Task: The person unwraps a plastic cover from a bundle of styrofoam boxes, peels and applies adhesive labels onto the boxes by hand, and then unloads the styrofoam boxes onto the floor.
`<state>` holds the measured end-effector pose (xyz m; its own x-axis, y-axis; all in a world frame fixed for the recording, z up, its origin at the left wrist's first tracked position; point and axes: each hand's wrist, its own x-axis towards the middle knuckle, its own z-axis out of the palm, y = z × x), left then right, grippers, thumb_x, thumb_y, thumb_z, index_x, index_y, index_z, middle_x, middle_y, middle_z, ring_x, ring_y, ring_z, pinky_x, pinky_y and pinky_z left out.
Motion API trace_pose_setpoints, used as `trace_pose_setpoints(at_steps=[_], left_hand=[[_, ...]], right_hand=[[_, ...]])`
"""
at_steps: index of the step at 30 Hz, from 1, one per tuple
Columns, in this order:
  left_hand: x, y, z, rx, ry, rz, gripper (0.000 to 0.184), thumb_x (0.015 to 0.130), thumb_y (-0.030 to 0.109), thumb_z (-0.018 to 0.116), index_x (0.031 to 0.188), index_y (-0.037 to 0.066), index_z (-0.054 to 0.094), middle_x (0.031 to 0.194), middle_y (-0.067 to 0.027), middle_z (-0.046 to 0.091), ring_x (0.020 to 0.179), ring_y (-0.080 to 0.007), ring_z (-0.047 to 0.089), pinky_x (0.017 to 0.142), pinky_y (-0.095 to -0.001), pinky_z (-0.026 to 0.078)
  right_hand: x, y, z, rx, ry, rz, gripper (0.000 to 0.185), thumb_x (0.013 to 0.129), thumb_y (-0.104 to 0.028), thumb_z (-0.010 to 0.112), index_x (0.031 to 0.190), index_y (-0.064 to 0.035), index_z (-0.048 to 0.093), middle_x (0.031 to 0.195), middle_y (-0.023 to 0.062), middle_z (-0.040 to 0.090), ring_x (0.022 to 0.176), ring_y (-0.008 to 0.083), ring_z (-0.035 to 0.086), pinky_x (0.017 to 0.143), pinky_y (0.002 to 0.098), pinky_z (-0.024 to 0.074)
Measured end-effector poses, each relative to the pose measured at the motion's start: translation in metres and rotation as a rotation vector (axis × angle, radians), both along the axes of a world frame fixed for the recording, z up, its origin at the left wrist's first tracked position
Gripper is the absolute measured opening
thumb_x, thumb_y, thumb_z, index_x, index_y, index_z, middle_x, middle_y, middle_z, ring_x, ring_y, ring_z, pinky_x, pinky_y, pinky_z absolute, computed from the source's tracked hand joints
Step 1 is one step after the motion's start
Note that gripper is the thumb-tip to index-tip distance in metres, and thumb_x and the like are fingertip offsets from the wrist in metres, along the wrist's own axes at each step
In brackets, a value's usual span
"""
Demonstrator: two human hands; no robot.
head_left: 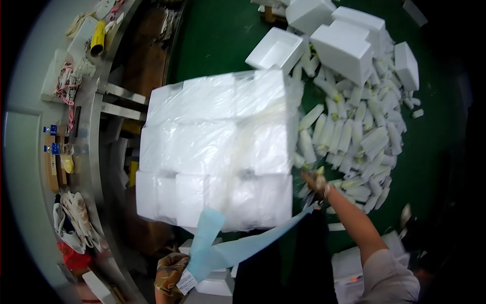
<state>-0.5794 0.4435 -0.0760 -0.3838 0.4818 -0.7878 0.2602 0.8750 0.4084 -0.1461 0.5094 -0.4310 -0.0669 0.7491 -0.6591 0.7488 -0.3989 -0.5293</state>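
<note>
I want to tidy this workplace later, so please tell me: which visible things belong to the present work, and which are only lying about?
Likely part of the work:
blue strip
plastic-covered stack of white boxes
heap of wrapped pieces near the right hand (less certain)

Probably just lying about:
yellow roll
bottles
red item
pale cloth

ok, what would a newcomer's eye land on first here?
Probably the big block of white boxes under clear film, filling the centre. Next, the heap of pale wrapped pieces to its right on the green floor, with loose white boxes at the top. Then the light-blue strip slanting across the lower middle.
</note>
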Motion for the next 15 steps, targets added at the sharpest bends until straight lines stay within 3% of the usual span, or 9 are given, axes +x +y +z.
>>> trace_pose_setpoints(at_steps=[3,5,6,7,9,11,12,13,15], left_hand=[[-0.084,-0.024,-0.027,0.067,0.15,-0.11,0.013,0.083,0.004,0.061,0.09,-0.005,0.067,0.081,-0.0092,0.068,0.069,-0.0114,0.059,0.064,-0.0234,0.047],[-0.115,-0.024,-0.032,-0.113,0.273,-0.049,0.012,0.083,0.004,0.06,0.086,-0.004,0.068,0.08,-0.0096,0.068,0.07,-0.0148,0.061,0.067,-0.0235,0.047],[-0.142,-0.036,-0.033,-0.094,0.348,-0.25,0.013,0.083,0.005,0.06,0.091,-0.005,0.066,0.079,-0.0113,0.067,0.07,-0.0172,0.062,0.065,-0.0251,0.048],[-0.171,-0.047,-0.036,-0.048,0.409,-0.457,0.016,0.084,0.005,0.061,0.095,-0.006,0.063,0.077,-0.0131,0.066,0.069,-0.0197,0.063,0.064,-0.0267,0.049],[-0.256,-0.094,-0.038,-0.085,0.287,-0.128,0.012,0.085,0.016,0.064,0.093,0.007,0.065,0.079,-0.01,0.065,0.069,-0.0167,0.06,0.062,-0.0308,0.046],[-0.304,-0.106,-0.026,-0.127,0.649,-0.833,0.016,0.086,0.02,0.063,0.094,0.005,0.063,0.077,-0.0081,0.064,0.069,-0.018,0.057,0.062,-0.0343,0.046],[-0.307,-0.093,-0.025,-0.11,0.64,-0.849,0.016,0.086,0.02,0.063,0.094,0.005,0.063,0.077,-0.0081,0.064,0.069,-0.018,0.057,0.062,-0.0343,0.046],[-0.306,-0.082,-0.027,-0.19,0.571,-0.718,0.018,0.086,0.021,0.063,0.093,0.005,0.062,0.079,-0.0079,0.064,0.071,-0.0181,0.057,0.064,-0.0346,0.046],[-0.346,-0.094,-0.05,-0.122,0.347,-0.514,0.016,0.086,0.018,0.063,0.092,0.004,0.063,0.084,-0.0078,0.065,0.078,-0.0167,0.058,0.072,-0.0325,0.046]], right_hand=[[-0.092,0.08,0.003,0.321,-0.049,-0.42,0.07,0.071,-0.057,0.067,0.105,0.0025,0.052,0.107,0.022,0.054,0.097,0.0366,0.054,0.085,0.0423,0.0448],[-0.155,0.126,0.0,0.365,-0.247,-0.646,0.078,0.065,-0.061,0.071,0.103,0.0032,0.05,0.109,0.0224,0.051,0.1,0.0395,0.052,0.09,0.0439,0.0431],[-0.183,0.139,-0.021,0.385,-0.479,-0.697,0.08,0.061,-0.063,0.073,0.102,0.0017,0.049,0.109,0.0215,0.051,0.103,0.0353,0.05,0.087,0.0418,0.0427],[-0.201,0.144,-0.022,0.32,-0.47,-0.758,0.081,0.061,-0.061,0.073,0.107,0.0013,0.047,0.111,0.0209,0.049,0.107,0.0336,0.047,0.09,0.0428,0.041],[-0.246,0.134,-0.035,0.404,-0.582,-0.688,0.08,0.063,-0.059,0.072,0.111,-0.0001,0.046,0.114,0.0184,0.048,0.108,0.0325,0.046,0.09,0.043,0.0411],[-0.264,0.133,-0.024,0.218,-0.571,-0.543,0.077,0.068,-0.054,0.071,0.115,0.0,0.043,0.122,0.0177,0.044,0.111,0.0329,0.044,0.091,0.0404,0.0409],[-0.267,0.134,-0.036,0.299,-0.718,-0.514,0.054,0.077,-0.045,0.063,0.106,-0.0009,0.05,0.109,0.0152,0.054,0.096,0.0263,0.053,0.081,0.0355,0.0441],[-0.263,0.145,-0.049,0.306,-0.732,-0.533,0.054,0.077,-0.045,0.063,0.106,-0.0009,0.05,0.109,0.0152,0.054,0.096,0.0263,0.053,0.081,0.0355,0.0441],[-0.238,0.181,-0.088,0.319,0.27,-1.596,0.03,0.085,-0.034,0.054,0.092,-0.0048,0.056,0.079,0.0086,0.056,0.069,0.0209,0.053,0.066,0.0343,0.0438]])
